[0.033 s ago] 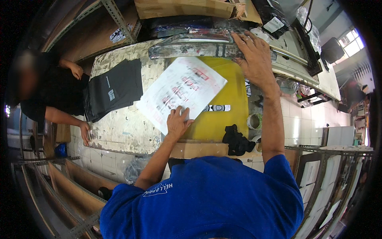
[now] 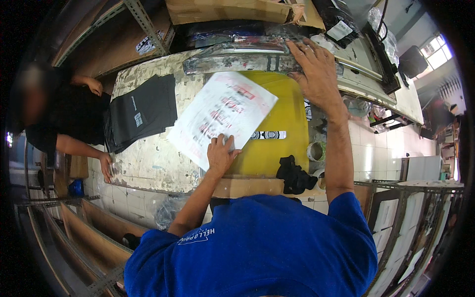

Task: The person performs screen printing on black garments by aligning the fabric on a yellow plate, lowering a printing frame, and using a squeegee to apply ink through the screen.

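A white sheet of paper [image 2: 225, 111] with smeared red and black print lies slantwise over the left part of a yellow screen mesh [image 2: 289, 109]. My left hand [image 2: 222, 154] rests on the sheet's lower right side, fingers stretched out and slightly apart. Across the mesh's far side runs a long ink-stained bar [image 2: 232, 64], partly wrapped in clear plastic. My right hand [image 2: 316, 69] lies over this bar's right part, fingers spread. Right of the sheet, a black-and-white patterned strip [image 2: 272, 134] shows on the mesh. A crumpled black cloth [image 2: 294, 175] sits at the near right corner.
Dark printed sheets [image 2: 148, 106] lie stacked on the stained white table [image 2: 148, 163]. Beyond them at the left is another person [image 2: 64, 106] in black, one hand near the table edge. A tape roll [image 2: 315, 151] stands right of the mesh; a cardboard box [image 2: 227, 11] is behind.
The paper sheet has shifted slightly left and toward me, with my left hand on it. My right hand stays on the bar.
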Available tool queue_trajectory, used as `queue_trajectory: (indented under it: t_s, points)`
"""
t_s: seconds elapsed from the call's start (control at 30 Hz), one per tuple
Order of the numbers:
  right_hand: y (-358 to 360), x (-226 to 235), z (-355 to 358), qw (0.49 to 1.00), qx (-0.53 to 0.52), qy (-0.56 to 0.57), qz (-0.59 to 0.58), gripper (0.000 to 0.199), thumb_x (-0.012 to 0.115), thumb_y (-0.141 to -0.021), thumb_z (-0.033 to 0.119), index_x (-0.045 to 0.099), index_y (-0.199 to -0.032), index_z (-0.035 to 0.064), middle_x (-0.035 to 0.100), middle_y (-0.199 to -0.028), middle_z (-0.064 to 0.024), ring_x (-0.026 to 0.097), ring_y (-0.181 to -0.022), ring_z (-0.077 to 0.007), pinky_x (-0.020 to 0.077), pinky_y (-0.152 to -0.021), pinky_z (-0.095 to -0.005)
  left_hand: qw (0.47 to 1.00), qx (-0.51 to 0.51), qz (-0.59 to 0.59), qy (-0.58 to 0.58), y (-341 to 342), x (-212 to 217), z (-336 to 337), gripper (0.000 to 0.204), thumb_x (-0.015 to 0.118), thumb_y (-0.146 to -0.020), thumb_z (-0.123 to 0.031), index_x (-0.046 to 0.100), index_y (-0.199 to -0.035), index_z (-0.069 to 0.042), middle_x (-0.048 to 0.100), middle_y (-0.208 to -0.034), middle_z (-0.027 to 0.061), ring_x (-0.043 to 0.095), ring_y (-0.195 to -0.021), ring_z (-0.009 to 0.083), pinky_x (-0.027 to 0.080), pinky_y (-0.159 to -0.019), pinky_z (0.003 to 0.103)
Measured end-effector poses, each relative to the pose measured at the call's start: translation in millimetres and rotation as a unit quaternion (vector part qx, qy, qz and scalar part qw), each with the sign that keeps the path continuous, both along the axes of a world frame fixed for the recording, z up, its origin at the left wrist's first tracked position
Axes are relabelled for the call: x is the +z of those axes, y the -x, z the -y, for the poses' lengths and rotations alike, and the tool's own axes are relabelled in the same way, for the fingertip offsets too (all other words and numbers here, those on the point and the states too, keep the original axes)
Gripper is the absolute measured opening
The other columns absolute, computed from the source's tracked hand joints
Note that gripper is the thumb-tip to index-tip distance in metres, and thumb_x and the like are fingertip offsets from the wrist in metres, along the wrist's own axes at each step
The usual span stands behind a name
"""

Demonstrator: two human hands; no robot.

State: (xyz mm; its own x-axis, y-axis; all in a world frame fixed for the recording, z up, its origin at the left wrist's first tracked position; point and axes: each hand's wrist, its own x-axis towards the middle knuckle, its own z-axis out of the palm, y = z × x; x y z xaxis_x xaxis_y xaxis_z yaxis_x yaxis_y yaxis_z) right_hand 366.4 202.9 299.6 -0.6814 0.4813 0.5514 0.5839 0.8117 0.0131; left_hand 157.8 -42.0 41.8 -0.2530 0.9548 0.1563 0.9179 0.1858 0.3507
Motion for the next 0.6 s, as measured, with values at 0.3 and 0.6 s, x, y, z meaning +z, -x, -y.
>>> queue_trajectory:
  t_s: [0.3,0.6]
  points:
    - [3,4,-3,1.0,0.013,0.01,-0.018,0.078,0.073,-0.079,0.019,0.043,-0.151,0.0156,0.056,-0.138,-0.0111,0.045,-0.136,-0.0309,0.0285,-0.112,-0.0478,0.999,-0.028,-0.031,-0.027,-26,-13,-68,0.057,0.067,-0.089,-0.042,0.059,-0.135,-0.009,0.047,-0.141,0.015,0.045,-0.12,0.0363,0.035,-0.095,0.052]
    - [3,3,-6,1.0,0.007,0.007,-0.011,0.079,0.073,-0.078,0.021,0.044,-0.151,0.016,0.057,-0.138,-0.0099,0.046,-0.135,-0.0295,0.0297,-0.111,-0.0466,0.996,-0.088,-0.034,-0.008,-37,-20,-140,0.05,0.063,-0.093,-0.037,0.057,-0.138,-0.015,0.045,-0.14,0.012,0.041,-0.12,0.0311,0.032,-0.093,0.051]
